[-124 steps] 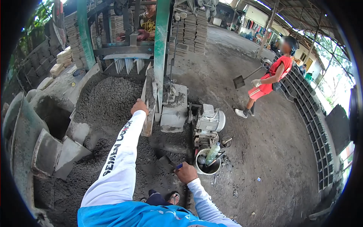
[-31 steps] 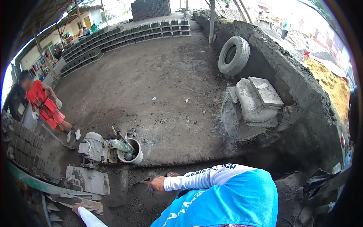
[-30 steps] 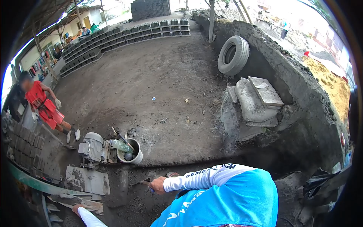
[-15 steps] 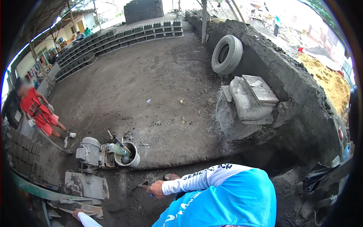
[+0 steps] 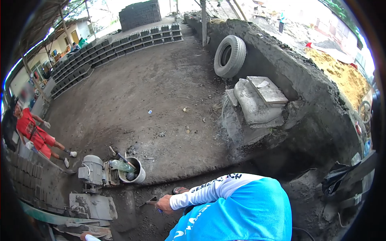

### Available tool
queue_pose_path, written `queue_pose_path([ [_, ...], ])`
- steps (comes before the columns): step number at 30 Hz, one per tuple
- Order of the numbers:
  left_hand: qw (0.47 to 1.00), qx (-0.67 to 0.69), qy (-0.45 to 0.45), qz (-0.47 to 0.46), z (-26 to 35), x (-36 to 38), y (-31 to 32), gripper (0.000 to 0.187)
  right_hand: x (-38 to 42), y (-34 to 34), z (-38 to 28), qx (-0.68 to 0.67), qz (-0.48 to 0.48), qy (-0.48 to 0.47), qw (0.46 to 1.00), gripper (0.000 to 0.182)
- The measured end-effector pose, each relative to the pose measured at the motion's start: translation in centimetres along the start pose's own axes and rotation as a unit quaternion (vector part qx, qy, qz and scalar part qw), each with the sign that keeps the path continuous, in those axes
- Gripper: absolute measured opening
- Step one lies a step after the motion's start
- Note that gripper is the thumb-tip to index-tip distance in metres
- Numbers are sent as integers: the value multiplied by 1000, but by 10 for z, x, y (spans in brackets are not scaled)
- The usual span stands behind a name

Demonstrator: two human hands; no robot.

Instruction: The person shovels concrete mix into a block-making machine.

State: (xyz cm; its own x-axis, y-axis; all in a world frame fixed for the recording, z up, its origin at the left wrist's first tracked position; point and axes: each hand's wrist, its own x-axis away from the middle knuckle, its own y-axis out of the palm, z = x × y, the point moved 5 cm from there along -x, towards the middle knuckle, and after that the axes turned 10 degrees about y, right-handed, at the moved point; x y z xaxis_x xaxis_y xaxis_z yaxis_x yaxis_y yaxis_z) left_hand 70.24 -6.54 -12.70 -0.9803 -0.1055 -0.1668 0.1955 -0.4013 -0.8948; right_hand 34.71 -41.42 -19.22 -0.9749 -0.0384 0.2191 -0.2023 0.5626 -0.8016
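Note:
My right hand (image 5: pixel 164 203) is closed around the handle of a small trowel (image 5: pixel 150 202), whose blade points left, just above the dark loose soil. A sandaled foot (image 5: pixel 180 190) shows just beyond that hand. Low at the left edge of the view, only a small part of my left hand (image 5: pixel 85 236) shows, beside broken boards (image 5: pixel 90 231); its fingers are too hidden to read. A flat grey slab (image 5: pixel 94 206) lies above the boards.
A motor (image 5: pixel 91 170) stands beside a bucket (image 5: pixel 140 175) holding a bottle and tool. A person in red (image 5: pixel 34 130) stands at left with a long-handled tool. Cement bags (image 5: pixel 251 104), a tire (image 5: pixel 230 56) and a rough wall (image 5: pixel 297 64) are at right; stacked blocks (image 5: pixel 140 16) behind.
The whole view has shifted, so the background sits further left. My left hand has dropped toward the bottom edge. My right hand still holds the trowel low over the soil.

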Motion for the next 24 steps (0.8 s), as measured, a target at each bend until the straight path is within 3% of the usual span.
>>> queue_pose_path([
  [14,992,39,113,-45,92,48,40,37,2,1,9,-18,-1,8,1000,18],
  [24,987,48,140,-62,117,66,48,37,3,3,9,-4,-7,-7,1000,18],
])
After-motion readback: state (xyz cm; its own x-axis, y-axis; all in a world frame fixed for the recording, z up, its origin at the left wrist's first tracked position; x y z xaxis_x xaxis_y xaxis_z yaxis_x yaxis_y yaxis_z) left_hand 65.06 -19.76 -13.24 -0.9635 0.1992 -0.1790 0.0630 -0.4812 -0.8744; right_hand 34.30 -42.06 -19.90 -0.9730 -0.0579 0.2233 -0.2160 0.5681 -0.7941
